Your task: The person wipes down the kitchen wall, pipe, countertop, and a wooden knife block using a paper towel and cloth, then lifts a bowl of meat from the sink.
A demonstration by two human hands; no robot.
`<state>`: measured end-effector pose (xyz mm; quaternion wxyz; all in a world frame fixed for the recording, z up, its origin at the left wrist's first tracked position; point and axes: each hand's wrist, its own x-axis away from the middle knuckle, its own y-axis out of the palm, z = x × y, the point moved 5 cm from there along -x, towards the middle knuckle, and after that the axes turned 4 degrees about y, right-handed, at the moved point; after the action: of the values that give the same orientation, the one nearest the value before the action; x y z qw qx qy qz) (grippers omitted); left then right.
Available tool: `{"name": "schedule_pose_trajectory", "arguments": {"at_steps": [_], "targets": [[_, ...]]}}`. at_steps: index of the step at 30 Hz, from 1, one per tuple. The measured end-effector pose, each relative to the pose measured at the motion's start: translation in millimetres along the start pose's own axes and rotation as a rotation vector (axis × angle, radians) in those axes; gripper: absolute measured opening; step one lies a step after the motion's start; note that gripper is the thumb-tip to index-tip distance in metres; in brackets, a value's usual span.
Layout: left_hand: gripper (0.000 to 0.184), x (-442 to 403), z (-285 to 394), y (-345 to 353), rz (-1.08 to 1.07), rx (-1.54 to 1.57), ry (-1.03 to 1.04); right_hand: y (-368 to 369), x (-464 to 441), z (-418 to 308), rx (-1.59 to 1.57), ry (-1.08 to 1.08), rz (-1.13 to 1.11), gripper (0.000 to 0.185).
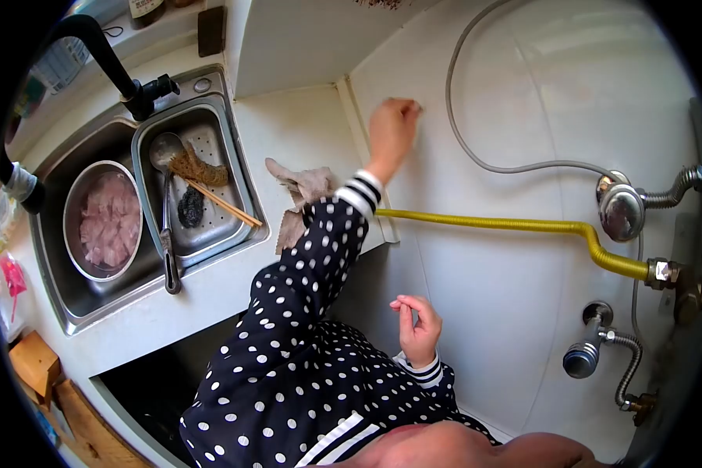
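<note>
My left hand point(394, 134) reaches up beside the white wall, fingertips pinched together. Whatever is between them, if anything, is too small to make out. Below it, in front of my body, my right hand point(420, 331) is also closed in a pinch, and its contents cannot be made out. Both sleeves are black with white dots and striped cuffs. A greyish-pink cloth point(310, 181) lies crumpled on the white counter point(288, 117), partly hidden by my left sleeve. A yellow corrugated gas hose point(483, 222) runs along the wall past my left cuff.
The steel sink point(51, 257) at left holds a bowl point(69, 222) of pale meat in water. A draining basket point(238, 168) contains a ladle point(166, 148), chopsticks point(225, 204) and scrubbers. A black faucet point(101, 47) arches above. Metal valves point(622, 214) and a grey hose point(454, 101) are at right.
</note>
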<state>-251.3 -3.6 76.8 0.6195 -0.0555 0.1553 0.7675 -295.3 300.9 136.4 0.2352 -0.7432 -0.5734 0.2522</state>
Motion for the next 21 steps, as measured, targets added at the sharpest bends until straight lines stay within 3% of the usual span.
{"name": "schedule_pose_trajectory", "arguments": {"at_steps": [2,6,9,12,15,19,21], "targets": [[0.015,-7,0,-2,-0.007,0.023,-0.058,-2,-3,-1,-0.004,-0.026,-0.003,0.012],[0.014,38,29,7,-0.074,-0.004,0.137,3,-3,-3,-0.012,-0.048,-0.018,0.012],[0.011,4,-9,8,-0.069,-0.066,0.043,0,0,-7,-0.001,-0.057,-0.004,0.012],[0.011,2,5,4,0.064,-0.021,0.115,-3,4,-4,0.01,-0.058,0.004,0.012],[0.012,31,50,14,-0.007,0.186,0.165,-2,5,-3,0.021,-0.053,-0.016,0.012],[0.012,75,70,20,-0.243,0.047,0.486,-1,7,1,0.035,-0.045,-0.032,0.012],[0.011,78,68,20,-0.281,0.104,0.473,1,6,2,0.034,-0.046,-0.037,0.013]]}}
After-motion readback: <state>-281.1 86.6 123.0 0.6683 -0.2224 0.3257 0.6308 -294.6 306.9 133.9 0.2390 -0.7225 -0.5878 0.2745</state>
